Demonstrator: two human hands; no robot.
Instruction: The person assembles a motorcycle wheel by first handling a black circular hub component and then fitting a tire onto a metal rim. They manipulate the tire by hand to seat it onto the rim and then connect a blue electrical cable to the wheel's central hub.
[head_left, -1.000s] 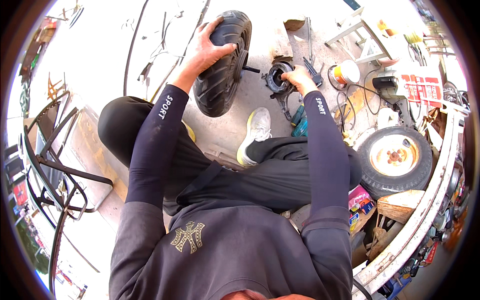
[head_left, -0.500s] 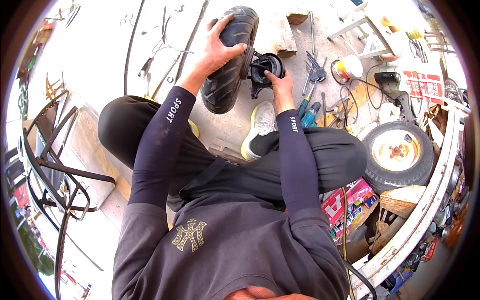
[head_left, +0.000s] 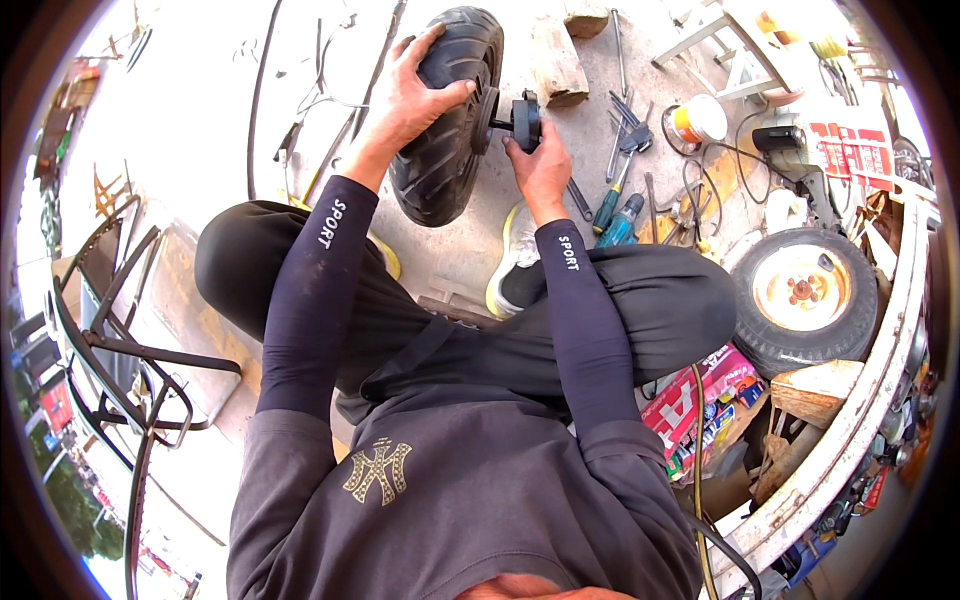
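Note:
A black wheel with a treaded rubber tyre (head_left: 443, 165) stands on the ground in front of me, tilted slightly. My left hand (head_left: 412, 105) grips the tyre's upper left side, with the thumb across the tread. A black round part (head_left: 528, 118), like a brake plate, is in my right hand (head_left: 543, 172), seen edge-on. It sits just right of the wheel's hub (head_left: 486, 120), with a thin dark axle bridging the gap between them. My right thumb is at its lower edge; the other fingers are partly hidden behind it.
Wooden blocks (head_left: 560, 65) lie beyond the wheel. To the right are pliers (head_left: 634, 135), a teal-handled screwdriver (head_left: 607, 210), a teal power tool (head_left: 622, 222), a white tub (head_left: 698, 120) and a spare wheel (head_left: 800, 290). A black metal frame (head_left: 120, 350) stands left.
My right hand has turned the black part from showing its hollow face to edge-on, in line with the hub. The view has shifted slightly; my left hand stays on the tyre.

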